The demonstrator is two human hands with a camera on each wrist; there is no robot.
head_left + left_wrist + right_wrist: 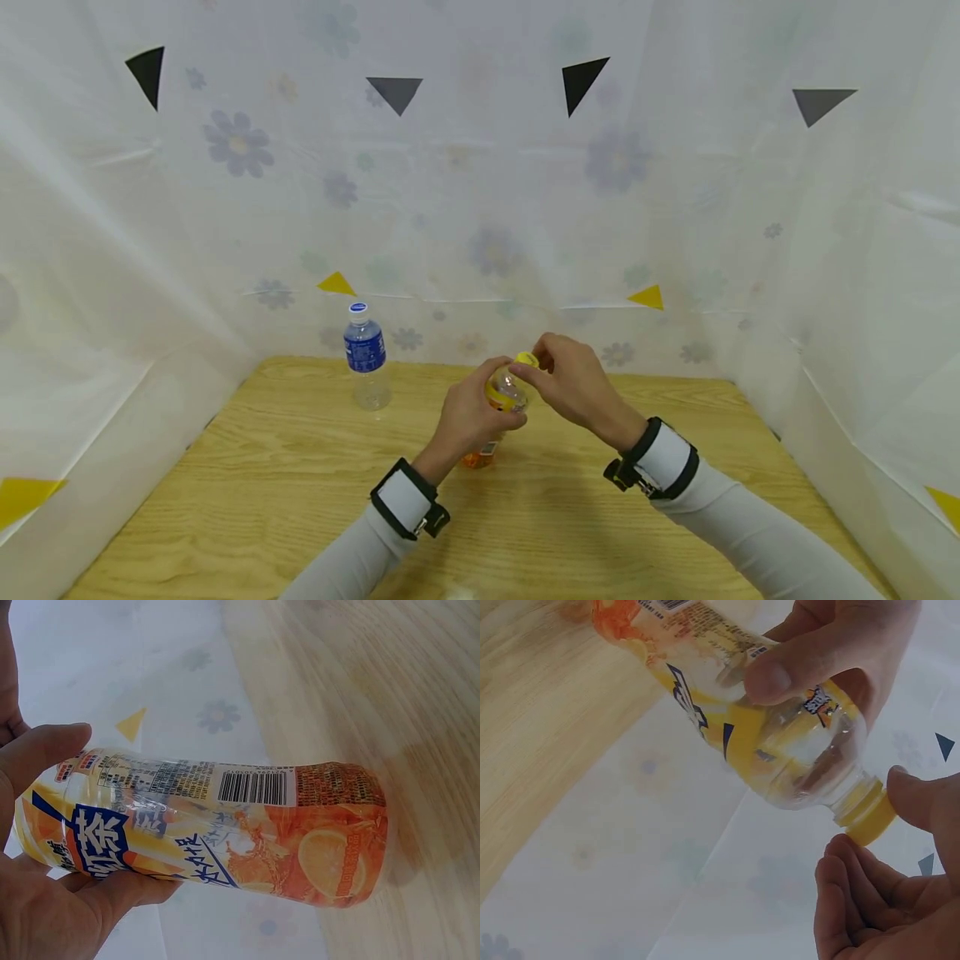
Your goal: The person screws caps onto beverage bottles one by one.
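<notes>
My left hand (468, 417) grips a plastic bottle (255, 832) round its upper body, with thumb and fingers on opposite sides. Its label is orange and yellow with fruit slices and a barcode; the shoulder is clear. A yellow bottle cap (871, 817) sits at the neck, and my right hand (577, 383) pinches it between thumb and bent fingers. In the head view the bottle leans slightly, top to the right. Whether its base touches the table cannot be told.
A clear bottle with a blue label (365, 350) and white cap stands upright at the back left of the wooden table (300, 475). White flowered sheeting (465, 208) with black, grey and yellow triangles encloses the back and sides.
</notes>
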